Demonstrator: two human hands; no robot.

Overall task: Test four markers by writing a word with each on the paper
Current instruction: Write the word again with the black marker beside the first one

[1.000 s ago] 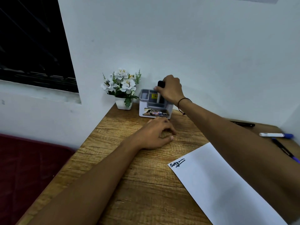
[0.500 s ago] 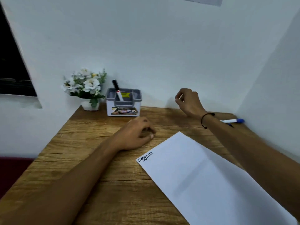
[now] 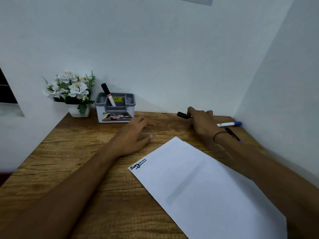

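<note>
A white sheet of paper lies tilted on the wooden desk, with one black handwritten word at its top-left corner. My right hand rests on the desk near the back wall, fingers closed around a black marker whose end sticks out to the left. My left hand lies flat on the desk, fingers apart, holding nothing. A black-capped marker stands in the grey organiser. A white marker with a blue cap and a dark pen lie right of my right hand.
A white pot of artificial white flowers stands left of the organiser at the back wall. Walls close the desk at the back and on the right. A dark window edge shows at the far left.
My right hand has left the organiser, where it set a black-capped marker, swung right and dropped onto the black marker on the desk. The view turned right. My left hand stayed put.
</note>
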